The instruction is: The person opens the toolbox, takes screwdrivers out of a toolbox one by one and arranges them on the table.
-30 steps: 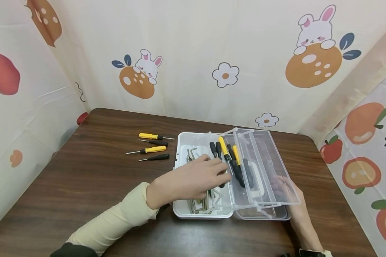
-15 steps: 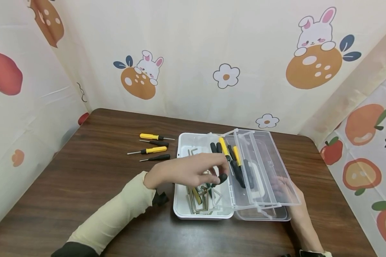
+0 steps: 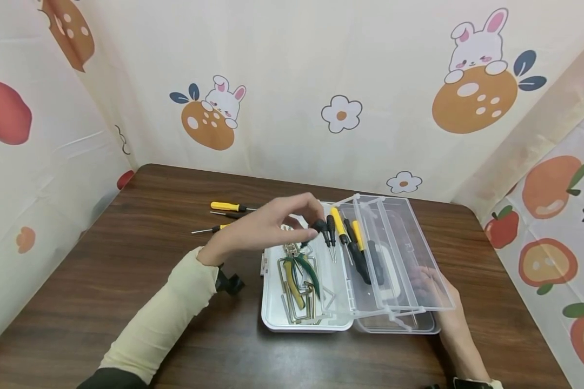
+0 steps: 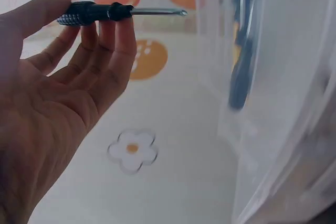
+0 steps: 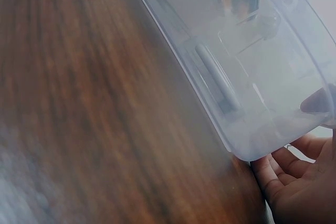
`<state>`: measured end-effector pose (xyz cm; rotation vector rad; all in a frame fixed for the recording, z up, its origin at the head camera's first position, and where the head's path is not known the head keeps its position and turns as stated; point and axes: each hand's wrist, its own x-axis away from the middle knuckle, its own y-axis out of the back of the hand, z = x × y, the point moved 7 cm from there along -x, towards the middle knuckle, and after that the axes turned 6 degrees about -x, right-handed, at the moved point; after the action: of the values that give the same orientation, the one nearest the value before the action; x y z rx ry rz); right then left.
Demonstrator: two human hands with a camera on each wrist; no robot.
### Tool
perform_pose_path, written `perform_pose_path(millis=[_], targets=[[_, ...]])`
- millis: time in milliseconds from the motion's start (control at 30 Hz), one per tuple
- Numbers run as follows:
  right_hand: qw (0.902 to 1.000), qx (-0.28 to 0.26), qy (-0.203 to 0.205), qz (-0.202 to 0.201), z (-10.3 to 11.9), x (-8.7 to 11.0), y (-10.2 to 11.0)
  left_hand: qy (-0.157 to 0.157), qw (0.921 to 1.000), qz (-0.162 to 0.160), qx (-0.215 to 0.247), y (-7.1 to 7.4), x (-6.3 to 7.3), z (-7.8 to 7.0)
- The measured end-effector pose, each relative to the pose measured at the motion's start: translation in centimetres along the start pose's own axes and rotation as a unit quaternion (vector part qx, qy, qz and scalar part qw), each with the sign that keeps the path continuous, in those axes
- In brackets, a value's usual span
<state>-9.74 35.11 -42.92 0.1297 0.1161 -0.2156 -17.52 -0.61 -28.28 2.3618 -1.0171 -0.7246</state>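
My left hand (image 3: pixel 277 221) is over the far part of an open white toolbox (image 3: pixel 272 319). Its thumb and fingertips pinch a small black screwdriver (image 4: pixel 86 14), whose bare metal shaft juts out sideways in the left wrist view. Close by lie more screwdrivers, one black (image 3: pixel 331 224) and one with a yellow handle (image 3: pixel 338 221). Pliers (image 3: pixel 313 278) with green and yellow handles lie in the box on several hex keys (image 3: pixel 292 319). My right hand (image 3: pixel 450 308) holds the right edge of the clear plastic lid (image 3: pixel 418 232), its fingers partly seen through the plastic.
On the brown table (image 3: pixel 141 259), left of the box, several yellow and black screwdrivers lie in a row, among them a yellow one (image 3: pixel 226 206); my left forearm hides some. Behind the table hangs a printed curtain (image 3: pixel 282 135).
The left hand has taken up the black screwdriver from mid-box and carried it toward the back of the box, uncovering the pliers. The right hand and the lid have stayed in place.
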Motion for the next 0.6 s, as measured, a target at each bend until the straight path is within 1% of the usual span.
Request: perform_pose_path(millis=[67,133,200,233,300,333,400,467,600], targets=[[0.9999,0.013,0.002,-0.003,0.1,0.0,0.0,0.004,0.9993,-0.014,-0.034,1.1,0.2,0.4],[0.9996,0.027,0.004,-0.003,0.1,-0.1,0.0,0.011,0.9971,-0.022,-0.073,2.1,0.5,0.9],[0.9992,0.039,0.007,-0.002,0.2,-0.1,-0.1,0.025,0.9917,-0.026,-0.123,3.0,0.8,1.4],[0.9993,0.037,0.005,-0.003,0.1,-0.1,-0.1,0.034,0.9874,-0.027,-0.152,3.4,1.0,1.7],[0.9995,0.031,-0.002,-0.004,0.0,-0.1,0.0,0.061,0.9765,-0.024,-0.205,4.1,1.3,2.5],[0.9996,0.028,-0.004,-0.004,0.0,-0.1,0.0,0.078,0.9698,-0.021,-0.23,4.5,1.5,3.0],[0.9997,0.022,-0.009,-0.005,-0.1,-0.2,0.0,0.116,0.9568,-0.013,-0.266,5.1,1.8,4.2],[0.9998,0.018,-0.012,-0.004,-0.2,-0.2,0.0,0.154,0.9442,0.002,-0.291,5.5,2.2,5.7],[0.9996,0.027,-0.01,-0.003,-0.2,-0.2,0.0,0.224,0.9186,0.037,-0.323,6.1,3.2,8.9]])
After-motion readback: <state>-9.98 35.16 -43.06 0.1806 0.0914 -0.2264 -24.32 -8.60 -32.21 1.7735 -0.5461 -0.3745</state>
